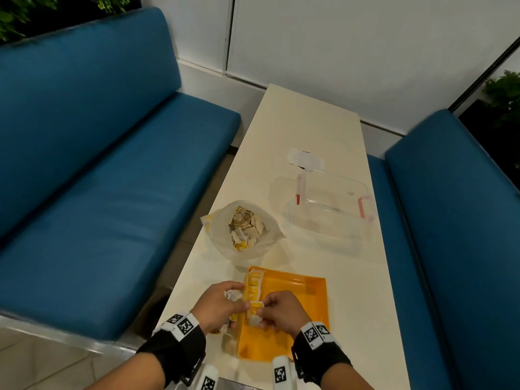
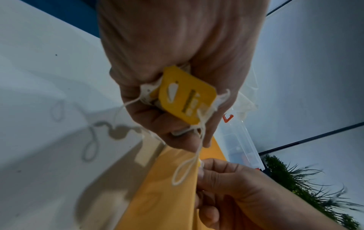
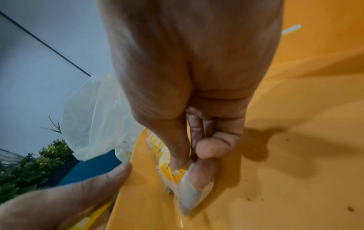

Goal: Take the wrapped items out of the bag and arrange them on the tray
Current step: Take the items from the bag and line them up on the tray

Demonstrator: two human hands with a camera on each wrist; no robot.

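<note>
An orange tray (image 1: 298, 305) lies at the table's near end. A row of yellow-and-white wrapped tea bags (image 1: 254, 282) runs along its left edge. My right hand (image 1: 264, 312) pinches one more wrapped tea bag (image 3: 189, 191) low over the tray, at the near end of that row (image 3: 158, 147). Beside the tray's left edge, my left hand (image 1: 232, 301) grips a bunch of tea bags (image 2: 185, 99) with loose strings hanging from it. The clear plastic bag (image 1: 244, 229) stands open beyond the tray, with several tea bags inside.
A clear plastic box (image 1: 329, 205) with pink latches sits at the right behind the tray, a white lid-like piece (image 1: 305, 159) beyond it. Blue benches (image 1: 98, 178) flank the narrow white table (image 1: 309, 122). The wall closes off the far end.
</note>
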